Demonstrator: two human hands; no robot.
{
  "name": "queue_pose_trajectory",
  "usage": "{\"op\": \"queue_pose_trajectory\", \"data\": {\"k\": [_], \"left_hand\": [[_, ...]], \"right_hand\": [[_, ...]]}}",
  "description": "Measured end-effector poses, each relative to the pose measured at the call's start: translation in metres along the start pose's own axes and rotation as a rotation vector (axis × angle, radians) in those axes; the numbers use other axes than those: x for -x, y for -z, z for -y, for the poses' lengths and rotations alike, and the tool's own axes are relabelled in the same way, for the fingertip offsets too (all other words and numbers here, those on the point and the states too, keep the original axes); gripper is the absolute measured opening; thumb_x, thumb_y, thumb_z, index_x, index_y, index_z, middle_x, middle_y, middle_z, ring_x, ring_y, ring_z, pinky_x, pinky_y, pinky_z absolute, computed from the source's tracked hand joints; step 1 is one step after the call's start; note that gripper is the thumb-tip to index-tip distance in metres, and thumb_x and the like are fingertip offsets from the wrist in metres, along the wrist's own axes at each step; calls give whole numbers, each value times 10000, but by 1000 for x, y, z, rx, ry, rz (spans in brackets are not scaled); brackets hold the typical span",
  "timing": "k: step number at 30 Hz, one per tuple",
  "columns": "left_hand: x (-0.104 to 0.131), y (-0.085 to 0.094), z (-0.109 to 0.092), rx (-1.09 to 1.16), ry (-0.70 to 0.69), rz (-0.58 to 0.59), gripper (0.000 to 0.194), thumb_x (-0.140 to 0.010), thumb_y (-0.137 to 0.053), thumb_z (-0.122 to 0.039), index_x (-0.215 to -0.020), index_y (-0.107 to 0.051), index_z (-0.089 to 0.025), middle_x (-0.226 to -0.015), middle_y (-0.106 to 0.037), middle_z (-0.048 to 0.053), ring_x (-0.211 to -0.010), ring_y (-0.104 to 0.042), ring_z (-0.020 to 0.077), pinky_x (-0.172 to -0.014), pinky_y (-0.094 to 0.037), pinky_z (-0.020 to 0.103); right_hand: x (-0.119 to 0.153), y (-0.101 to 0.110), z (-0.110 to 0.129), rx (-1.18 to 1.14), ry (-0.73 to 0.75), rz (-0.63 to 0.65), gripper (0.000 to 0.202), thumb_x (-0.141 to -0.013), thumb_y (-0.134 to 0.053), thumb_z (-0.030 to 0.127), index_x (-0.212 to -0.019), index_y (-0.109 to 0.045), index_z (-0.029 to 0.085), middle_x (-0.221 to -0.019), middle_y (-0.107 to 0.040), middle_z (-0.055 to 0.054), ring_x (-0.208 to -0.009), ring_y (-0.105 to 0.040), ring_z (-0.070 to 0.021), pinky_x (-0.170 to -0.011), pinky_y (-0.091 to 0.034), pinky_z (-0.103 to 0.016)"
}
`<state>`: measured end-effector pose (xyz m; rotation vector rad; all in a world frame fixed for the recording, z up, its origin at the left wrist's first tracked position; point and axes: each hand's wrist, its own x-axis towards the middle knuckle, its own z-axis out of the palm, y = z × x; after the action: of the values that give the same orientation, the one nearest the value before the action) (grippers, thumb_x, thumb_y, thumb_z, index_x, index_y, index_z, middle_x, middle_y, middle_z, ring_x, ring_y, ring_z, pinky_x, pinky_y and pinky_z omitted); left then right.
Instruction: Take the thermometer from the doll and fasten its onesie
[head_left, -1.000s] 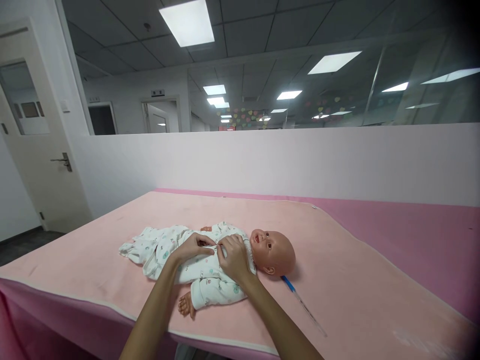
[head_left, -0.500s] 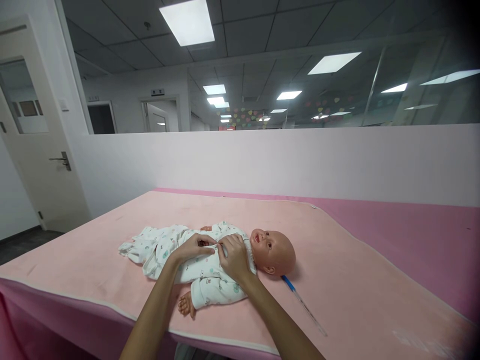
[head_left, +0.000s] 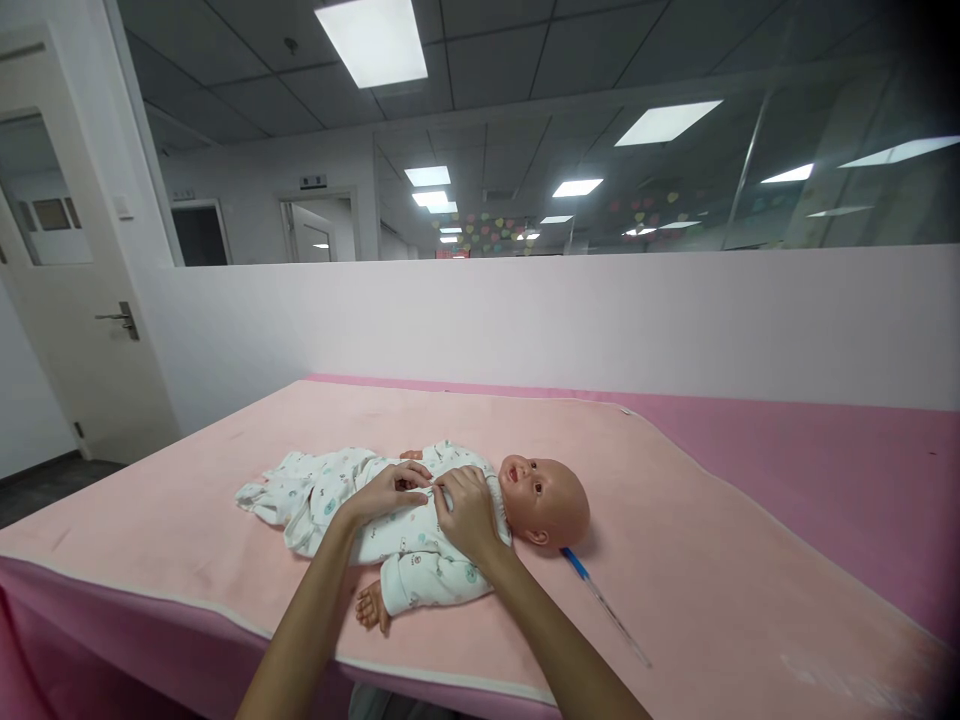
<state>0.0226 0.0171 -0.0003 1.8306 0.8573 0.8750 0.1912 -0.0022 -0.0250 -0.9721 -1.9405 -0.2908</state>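
A baby doll (head_left: 546, 502) lies on its back, its head to the right, wearing a white patterned suit (head_left: 424, 580). My left hand (head_left: 391, 492) rests at the middle of the doll's front, thumb and fingers bent toward each other; whether cloth is between them is too small to tell. Touching the upper chest, my right hand (head_left: 466, 510) has its fingers curled on the suit, the fingertips close to those of my left hand. What its fingertips pinch is hidden.
A thin clear stick with a blue end (head_left: 576, 563) lies beside the doll's head. Under everything is a peach mat (head_left: 712, 570) over a pink cover (head_left: 825, 460). Behind stands a low white wall (head_left: 600, 325) with glass above; a door (head_left: 82, 300) is at left.
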Motion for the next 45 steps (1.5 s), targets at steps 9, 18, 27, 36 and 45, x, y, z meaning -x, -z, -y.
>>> {"op": "queue_pose_trajectory", "data": {"k": [9,18,27,36,45], "left_hand": [[0,0,0,-27,-15,34,246,-667,-654,-351,-856,-688,-198,-1073,-529,52,-852,-494,107,-708,-403,197],[-1,1,3,25,-23,79,211,-698,-635,-307,-871,-673,-193,-1121,-507,45,-963,-495,125,-824,-389,213],[-1,-1,1,40,-2,63,199,-679,-652,-282,-832,-646,-156,-990,-568,45,-931,-507,134,-849,-385,240],[-1,-1,-1,17,9,36,189,-661,-652,-277,-789,-613,-143,-868,-577,26,-822,-494,109,-756,-378,213],[0,-3,-6,-54,-11,60,263,-620,-684,-346,-736,-572,-137,-764,-525,1,-715,-439,82,-667,-352,194]], "right_hand": [[-1,-1,0,-24,-11,13,112,-790,-455,147,-708,-529,169,-700,-554,-23,-718,-455,-149,-735,-301,-306],[0,-1,-1,-49,-23,13,96,-777,-462,141,-702,-516,169,-704,-559,-21,-721,-458,-151,-737,-303,-307],[0,0,-1,-78,-36,21,115,-759,-450,107,-720,-540,167,-694,-559,-16,-720,-460,-146,-740,-296,-300],[0,0,0,-110,-33,-2,106,-753,-462,103,-733,-539,174,-706,-576,-10,-719,-470,-147,-738,-302,-301],[0,-2,-1,-126,-22,-13,148,-747,-440,81,-790,-543,179,-742,-585,-15,-739,-482,-158,-748,-312,-311]]}}
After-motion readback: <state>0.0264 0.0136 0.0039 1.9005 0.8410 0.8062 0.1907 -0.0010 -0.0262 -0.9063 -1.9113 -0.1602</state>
